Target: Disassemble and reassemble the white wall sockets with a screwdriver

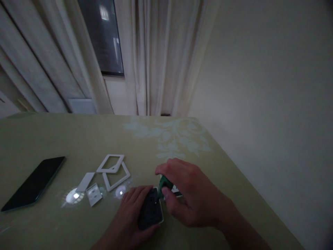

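Note:
My left hand (pixel 132 211) is closed around the edges of a dark, box-like wall switch body (pixel 151 211) with a thin white rim, which lies low over the table. Between the thumb and fingers of my right hand (pixel 189 194) is a green-handled screwdriver (pixel 163 185). Its thin tip points down and left at the upper right part of the switch body; whether it touches a screw is too small to tell. Partly hidden behind my right fingers is another white and dark piece (pixel 177 190).
Left of my hands lie two white frames (pixel 114 170) that overlap, a flat white plate (pixel 85 182) and a small white square part (pixel 94 194). A dark tablet or phone (pixel 35 182) rests farther left. Curtains (pixel 161 59) and a wall (pixel 267 86) border the table (pixel 73 139).

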{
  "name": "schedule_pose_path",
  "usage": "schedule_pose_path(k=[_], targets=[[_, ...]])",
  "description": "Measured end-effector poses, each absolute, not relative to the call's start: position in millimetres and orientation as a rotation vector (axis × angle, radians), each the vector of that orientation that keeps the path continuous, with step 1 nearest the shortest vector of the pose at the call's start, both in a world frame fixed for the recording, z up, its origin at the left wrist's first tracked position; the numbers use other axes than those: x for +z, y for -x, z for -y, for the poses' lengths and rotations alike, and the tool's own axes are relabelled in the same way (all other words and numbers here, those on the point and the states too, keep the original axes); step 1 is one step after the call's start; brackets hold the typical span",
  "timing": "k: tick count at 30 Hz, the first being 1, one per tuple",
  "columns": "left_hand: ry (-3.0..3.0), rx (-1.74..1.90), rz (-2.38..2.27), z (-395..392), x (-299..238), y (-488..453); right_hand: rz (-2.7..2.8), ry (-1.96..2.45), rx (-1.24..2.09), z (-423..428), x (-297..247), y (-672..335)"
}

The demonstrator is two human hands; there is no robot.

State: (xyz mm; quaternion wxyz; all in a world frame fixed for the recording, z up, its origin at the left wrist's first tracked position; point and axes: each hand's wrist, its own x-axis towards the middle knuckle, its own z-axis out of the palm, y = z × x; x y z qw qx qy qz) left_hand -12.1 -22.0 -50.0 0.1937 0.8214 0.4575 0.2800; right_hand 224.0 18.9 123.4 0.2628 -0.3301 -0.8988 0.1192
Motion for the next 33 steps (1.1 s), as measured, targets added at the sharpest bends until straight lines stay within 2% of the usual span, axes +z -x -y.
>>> schedule_pose_path(k=[3,7,11,15,29,33], targets=[[-2.315,0.781,-1.302,22.0,-48.0,12.0,2.362,0.974,0.118,-20.8,118.0,-221.6],[-2.32,0.779,-1.298,22.4,-45.0,12.5,2.435,0.77,0.21,-22.6,118.6,-222.2],[-2.326,0.787,-1.291,22.8,-43.8,13.3,2.404,0.914,0.135,-20.2,122.5,-224.2],[-2.339,0.796,-1.297,22.3,-42.4,13.0,2.466,0.774,0.212,-15.9,124.6,-223.7],[-2.434,0.814,-1.253,21.3,-46.4,20.4,2.442,0.838,0.099,-14.4,124.4,-221.4],[-2.346,0.983,-1.264,31.4,-30.4,25.9,2.387,0.888,-0.157,-14.3,121.1,-214.8]])
